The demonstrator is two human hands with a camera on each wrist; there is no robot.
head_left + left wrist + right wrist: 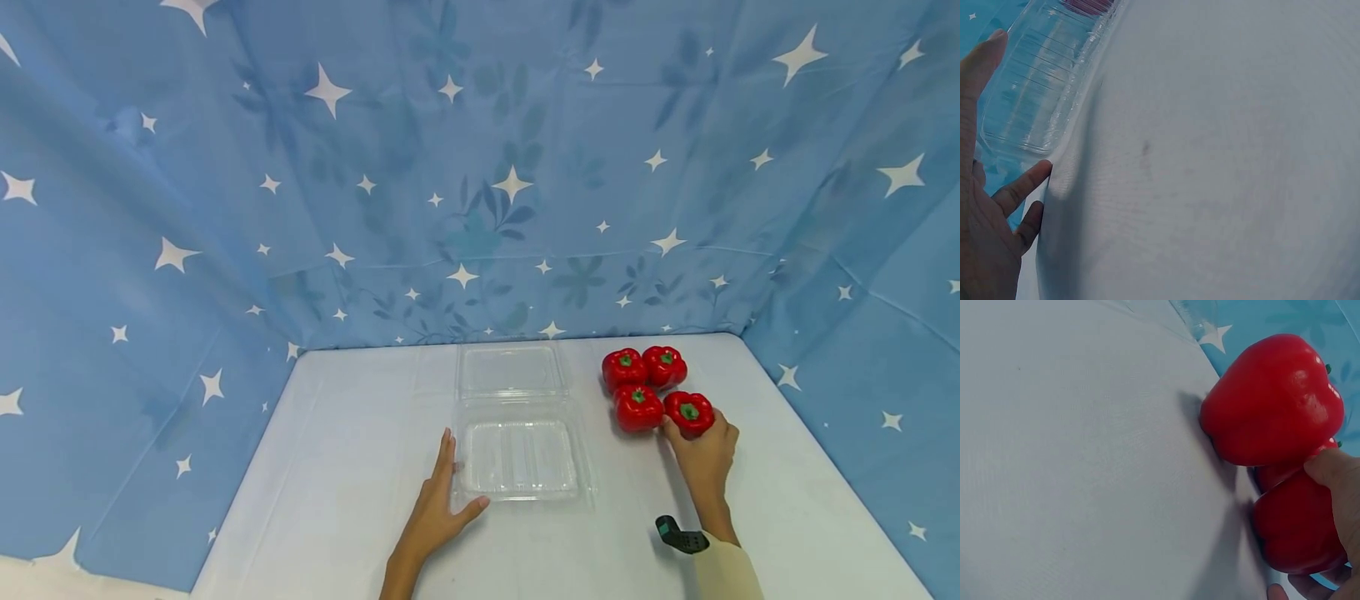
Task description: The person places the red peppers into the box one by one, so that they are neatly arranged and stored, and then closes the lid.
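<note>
My right hand (703, 460) grips a red bell pepper (690, 412) from the near side, thumb on one flank and fingers round the other. In the right wrist view, the thumb lies on top of this held pepper (1297, 525), beside another bell pepper (1272, 403). My left hand (435, 512) has its fingers and thumb spread at the near left corner of a clear plastic clamshell container (521, 458). The container lies with its lid (512, 372) folded back. In the left wrist view, fingertips reach the container's edge (1044, 147); firm contact is unclear.
Three more red bell peppers (637, 408) with green stems cluster against the held one at the table's right. A white cloth covers the table (360, 417). A blue star-patterned curtain (480, 208) stands along the back and sides.
</note>
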